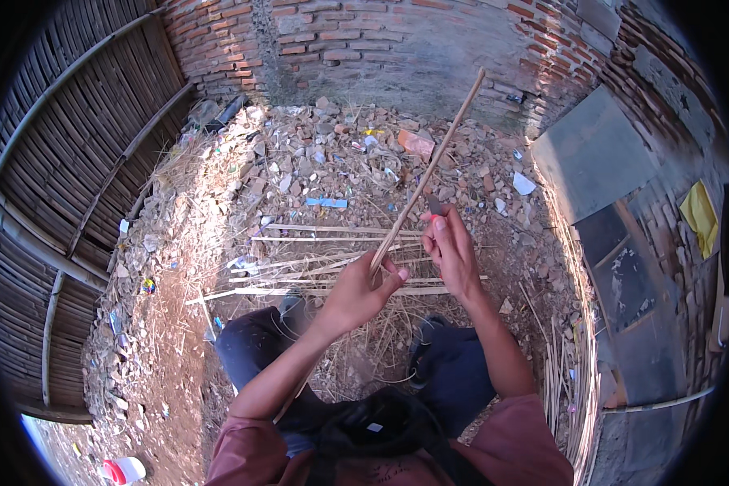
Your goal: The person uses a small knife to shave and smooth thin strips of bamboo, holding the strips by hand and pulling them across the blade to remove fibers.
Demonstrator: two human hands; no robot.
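A long bamboo strip slants from my lap up toward the brick wall. My left hand is closed around its lower part, with the thumb along the near side. My right hand grips a small knife, right beside the strip. Its dark blade points away from me, and a bit of red shows at the fingers; most of the handle is hidden in the hand. Several pale split bamboo strips lie crosswise on the ground beyond my knees, below both hands.
Rubble and litter cover the ground up to the brick wall. A woven bamboo wall stands at left. More long strips lie at right, near leaning grey panels. A red-and-white container sits at lower left.
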